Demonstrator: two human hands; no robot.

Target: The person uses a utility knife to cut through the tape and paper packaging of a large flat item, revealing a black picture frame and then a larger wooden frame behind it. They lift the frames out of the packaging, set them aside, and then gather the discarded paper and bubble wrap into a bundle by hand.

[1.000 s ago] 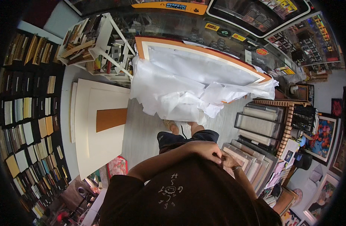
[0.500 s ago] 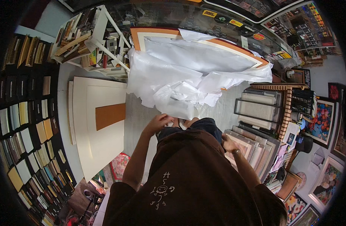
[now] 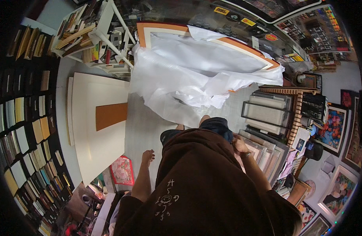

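Observation:
My left hand (image 3: 148, 157) hangs out over the floor at my left side, fingers loosely curled, and nothing shows in it. My right hand (image 3: 240, 144) is at my right hip, against the dark shorts (image 3: 216, 125); its fingers are mostly hidden. Ahead of me, a large frame (image 3: 162, 26) with an orange-brown edge and cream mat leans at the counter. Crumpled white wrapping sheet (image 3: 161, 78) covers most of it and spills onto the floor by my feet. Neither hand touches the frame or the sheet.
Large cream boards (image 3: 100, 145) with a brown piece (image 3: 111, 116) lean on the left. Shelves of frame samples (image 3: 31, 145) line that wall. A white rack (image 3: 106, 35) holds offcuts. Wrapped frames (image 3: 265, 112) stand on the right. A glass counter (image 3: 181, 11) runs behind.
My left hand has swung back from my thigh, out to the left and nearer my body. The loose sheet near my feet has shifted and spread flatter. My right hand stays at my hip.

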